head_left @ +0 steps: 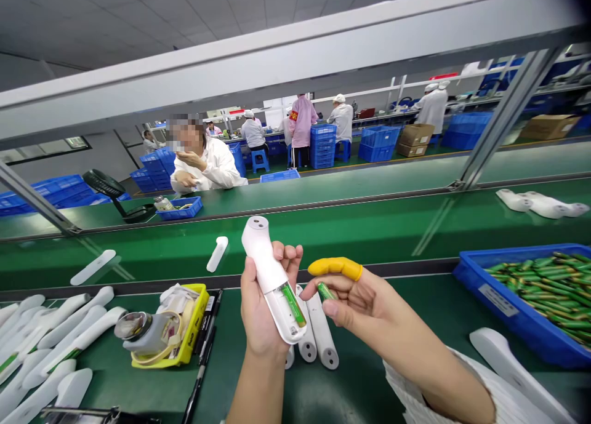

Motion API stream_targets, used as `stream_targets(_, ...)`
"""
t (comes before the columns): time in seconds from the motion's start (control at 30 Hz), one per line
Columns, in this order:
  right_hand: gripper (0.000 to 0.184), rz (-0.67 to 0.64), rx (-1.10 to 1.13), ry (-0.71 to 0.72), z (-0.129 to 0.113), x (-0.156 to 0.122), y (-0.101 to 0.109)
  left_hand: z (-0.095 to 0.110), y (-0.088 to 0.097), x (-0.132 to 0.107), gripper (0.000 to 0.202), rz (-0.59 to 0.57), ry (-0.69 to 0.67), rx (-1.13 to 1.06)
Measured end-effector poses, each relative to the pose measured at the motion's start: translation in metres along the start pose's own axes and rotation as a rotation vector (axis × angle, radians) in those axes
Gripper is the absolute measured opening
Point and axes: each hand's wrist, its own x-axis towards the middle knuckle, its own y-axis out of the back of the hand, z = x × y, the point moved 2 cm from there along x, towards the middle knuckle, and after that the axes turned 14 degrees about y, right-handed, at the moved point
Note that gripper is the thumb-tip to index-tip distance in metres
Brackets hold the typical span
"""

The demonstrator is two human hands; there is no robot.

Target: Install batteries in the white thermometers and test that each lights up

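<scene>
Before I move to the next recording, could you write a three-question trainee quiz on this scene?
1. Which hand holds the open white handset?
2. True or false: the yellow finger cover is on the right hand, which pinches a green battery.
3. What holds the battery pile? A) yellow basket; B) blue tray at right; C) cardboard box.

Key: 1. Left hand. 2. True. 3. B.

one head-worn camera looks forward and down over the green desk (355,390), tilted so that the long beam (286,58) climbs rightward. the left fingers (290,253) and right fingers (345,313) show close up, near the middle; the view reaches well past them, to the ceiling (138,8) along the top.
</scene>
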Motion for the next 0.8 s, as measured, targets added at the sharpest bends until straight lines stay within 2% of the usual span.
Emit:
stream_targets(0.1, 0.025, -0.011, 0.027, 0.023, -0.002, 0.001, -0.003, -0.001, 0.0, -0.001, 0.041, -0.054, -0.016, 0.028)
stream_targets(0.2, 0.013, -0.026, -0.088, 0.112, -0.005, 0.0, -0.002, -0.001, 0.0, -0.003, 0.041, -0.082, -0.032, 0.054)
stream_targets(0.3, 0.016, -0.05, -0.252, 0.22, -0.007, -0.002, -0.002, -0.001, -0.001, -0.004, 0.04, -0.071, -0.032, 0.069)
stream_targets(0.4, 0.013, -0.078, -0.346, 0.223, -0.005, -0.004, -0.003, -0.006, -0.003, -0.006, 0.038, -0.049, -0.026, 0.088)
stream_targets(0.5, 0.009, 0.003, -0.379, 0.188, 0.0, -0.006, -0.003, -0.012, -0.007, -0.01, 0.03, -0.069, -0.021, 0.143)
stream_targets(0.6, 0.007, 0.067, -0.427, 0.246, 0.002, -0.007, -0.003, -0.016, -0.008, -0.013, 0.022, -0.074, -0.021, 0.207)
stream_targets(0.67, 0.014, 0.05, -0.479, 0.35, 0.002, -0.008, -0.006, -0.016, -0.006, -0.014, 0.024, -0.032, -0.03, 0.219)
stream_targets(0.77, 0.042, -0.043, -0.562, 0.489, 0.006, -0.009, -0.012, -0.013, -0.003, -0.014, 0.033, 0.058, -0.114, 0.233)
stream_targets(0.8, 0.045, -0.045, -0.594, 0.528, 0.008, -0.009, -0.013, -0.012, -0.003, -0.014, 0.036, 0.076, -0.16, 0.248)
